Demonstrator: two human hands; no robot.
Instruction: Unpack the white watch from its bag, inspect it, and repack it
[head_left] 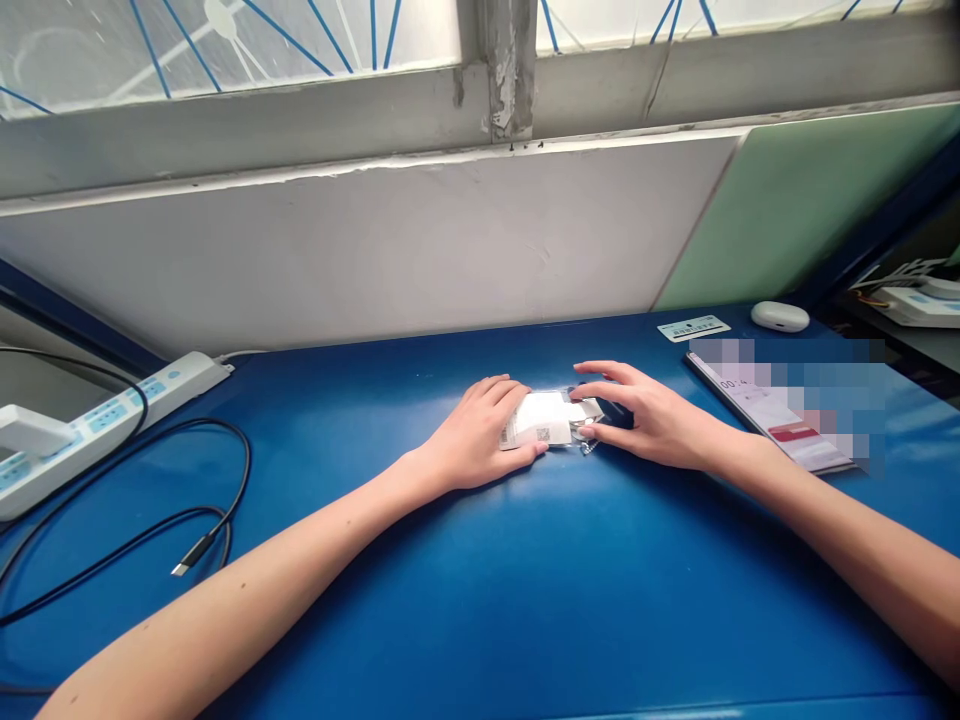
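Note:
A small clear plastic packet [547,420] with a white printed label and a square code lies flat on the blue table. My left hand [484,430] is closed around its left end, fingers along the far edge and thumb along the near edge. At the packet's right end, a small pale, silvery piece [587,411] shows; its kind is unclear. My right hand [645,412] curves around this end with thumb and fingers apart, the fingertips close to the packet's edges. Whether they touch the piece is hard to see.
On the left are a white power strip [112,420] and a looped black cable [244,450] with a bare plug end. To the right lie a phone [795,425], a printed card [694,329] and a white earbud case [780,317]. A pale panel [375,250] stands behind the table.

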